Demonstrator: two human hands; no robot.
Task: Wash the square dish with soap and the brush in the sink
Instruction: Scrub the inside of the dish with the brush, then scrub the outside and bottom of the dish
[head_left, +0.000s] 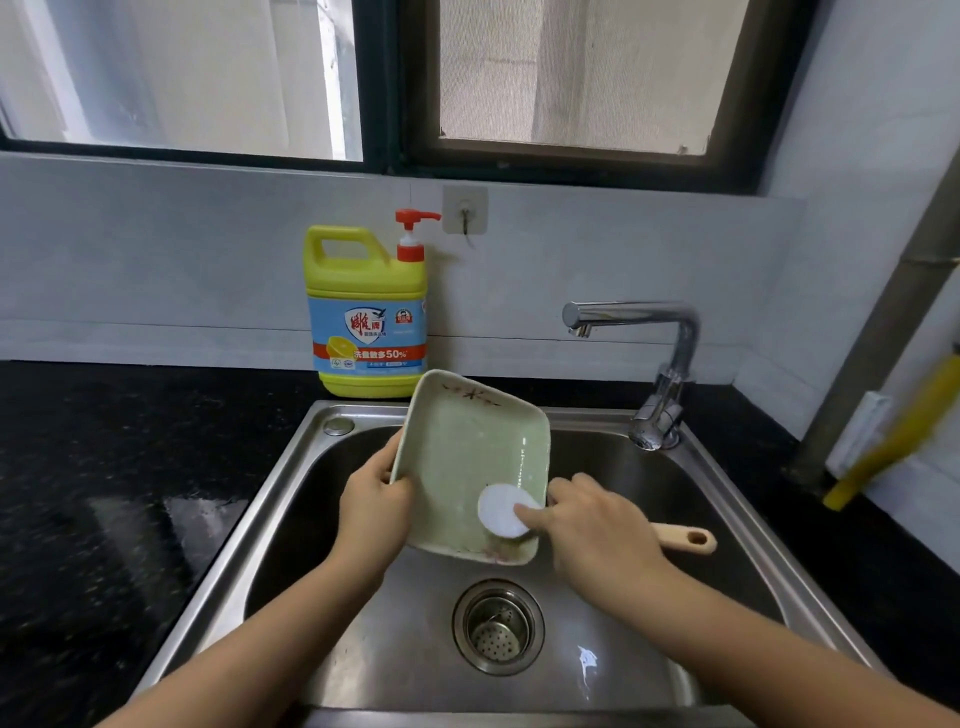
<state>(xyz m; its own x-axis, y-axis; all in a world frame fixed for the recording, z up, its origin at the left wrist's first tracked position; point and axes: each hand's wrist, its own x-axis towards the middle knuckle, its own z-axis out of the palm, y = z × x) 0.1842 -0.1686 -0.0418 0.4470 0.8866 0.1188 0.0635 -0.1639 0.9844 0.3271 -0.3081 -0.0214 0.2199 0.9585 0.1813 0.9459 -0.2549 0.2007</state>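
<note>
Ceramic with a glossy glaze, by its look, the pale green square dish (467, 452) has raised walls and a dark twig pattern. It is held tilted above the basin of the stainless steel sink (291, 467), inner face turned towards the person, touching only the hands and the brush. Such a piece is probably stiff, fairly heavy for one hand, brittle if knocked on steel, and slippery once wet and soapy. The safest hold seems to be at the rim, thumb in front and fingers behind.

The left hand (374, 512) grips the left edge that way, its fingers (388, 460) curled round the back of the wall. The right hand (597, 525) has its fingers closed round the neck of the round white-headed brush (501, 512). The brush head presses on the dish's floor near the lower right corner, and its beige handle (685, 539) sticks out to the right over the basin. No suds or running water show, so I cannot tell whether soap has been applied.

Below the dish lies the round metal drain strainer (497, 626). The chrome tap (670, 332) stands at the back right of the sink. On the black speckled tabletop (104, 467), just behind the dish's top edge, stands the yellow soap bottle (366, 312) with a blue label and red pump.
</note>
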